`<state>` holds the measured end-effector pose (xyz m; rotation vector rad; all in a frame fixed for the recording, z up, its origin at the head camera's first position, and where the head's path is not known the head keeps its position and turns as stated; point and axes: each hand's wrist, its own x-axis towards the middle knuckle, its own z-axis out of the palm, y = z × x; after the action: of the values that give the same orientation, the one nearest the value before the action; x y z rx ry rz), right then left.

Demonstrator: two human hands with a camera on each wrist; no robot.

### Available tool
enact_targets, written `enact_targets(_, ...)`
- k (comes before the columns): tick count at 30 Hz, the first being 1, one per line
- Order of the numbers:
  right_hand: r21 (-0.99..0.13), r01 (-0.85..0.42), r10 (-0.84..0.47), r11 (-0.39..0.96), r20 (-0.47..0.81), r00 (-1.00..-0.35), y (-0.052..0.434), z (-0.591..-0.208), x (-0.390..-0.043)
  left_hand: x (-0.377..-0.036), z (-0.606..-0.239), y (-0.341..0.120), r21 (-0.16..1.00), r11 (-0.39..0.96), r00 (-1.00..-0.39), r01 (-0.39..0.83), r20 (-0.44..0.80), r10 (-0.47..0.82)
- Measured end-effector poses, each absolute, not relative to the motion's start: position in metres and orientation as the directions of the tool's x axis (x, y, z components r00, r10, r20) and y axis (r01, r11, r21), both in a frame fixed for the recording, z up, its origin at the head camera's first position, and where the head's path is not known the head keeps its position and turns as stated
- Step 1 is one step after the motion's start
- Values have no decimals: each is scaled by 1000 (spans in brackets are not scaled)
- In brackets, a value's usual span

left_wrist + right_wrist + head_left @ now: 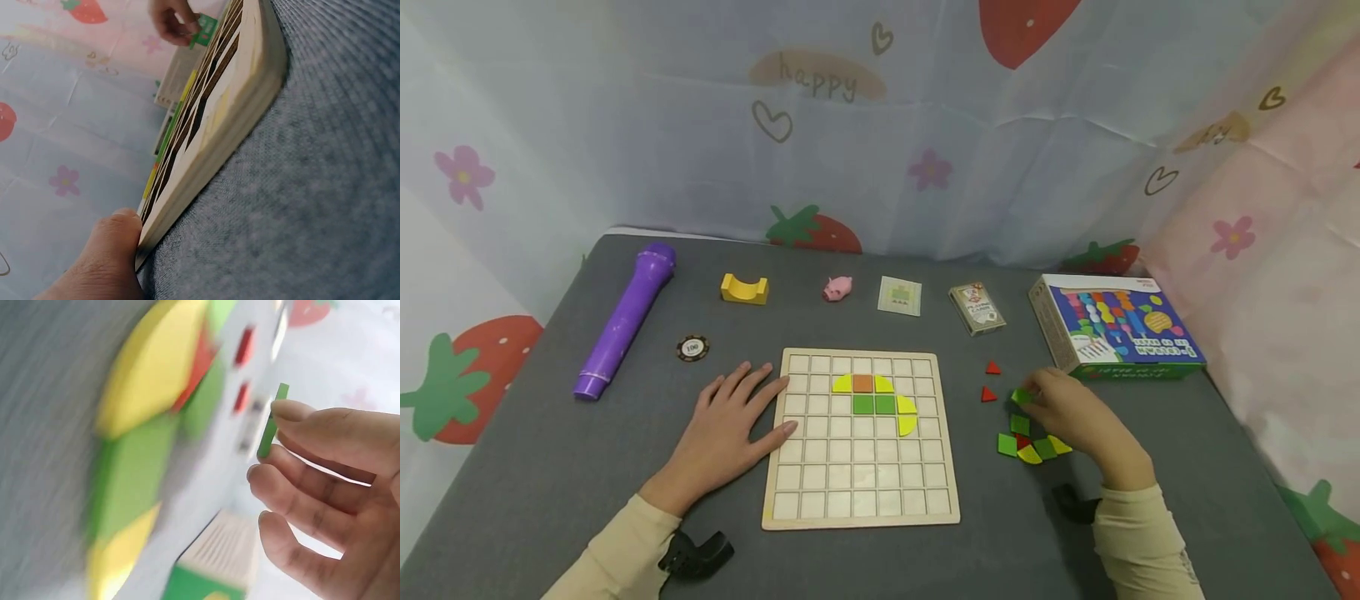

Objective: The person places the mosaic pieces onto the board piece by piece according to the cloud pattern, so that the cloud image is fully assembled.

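Grey fabric-covered table (535,467). Behind and on both sides hangs a pale cloth backdrop (1000,167), creased, printed with strawberries, pink flowers, outlined hearts and the word "happy". Light soft and even.

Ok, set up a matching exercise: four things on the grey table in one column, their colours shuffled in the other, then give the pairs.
Things:
1. toy microphone
2. arch block
3. toy pig
4. tile pinched by the right hand, shown at

Colours:
A. pink
B. green
C. purple
D. yellow

Pairs: 1-C, 2-D, 3-A, 4-B
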<state>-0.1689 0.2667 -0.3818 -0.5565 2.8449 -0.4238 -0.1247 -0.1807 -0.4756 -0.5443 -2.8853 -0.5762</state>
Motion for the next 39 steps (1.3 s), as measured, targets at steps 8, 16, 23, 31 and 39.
enact_targets(8,-254,-515,-548,819,-81,-832,199,-377,-166,-124,-473,-181,348,860,-925,374,206,319)
enact_targets(16,-259,-680,-712,686,-48,-700,132,-380,-169,-124,-473,-181,351,860,-927,370,200,317)
enact_targets(23,-210,-743,-768,636,-73,-636,93,-389,-177,-124,-474,-181,353,856,-924,377,207,322)
enact_targets(31,-164,-748,-766,643,-143,-627,70,-394,-182,-124,-473,-180,351,858,-925,374,206,319)
enact_targets(39,-134,-752,-763,645,-159,-627,59,-391,-180,-124,-476,-181,351,857,-923,377,217,318)
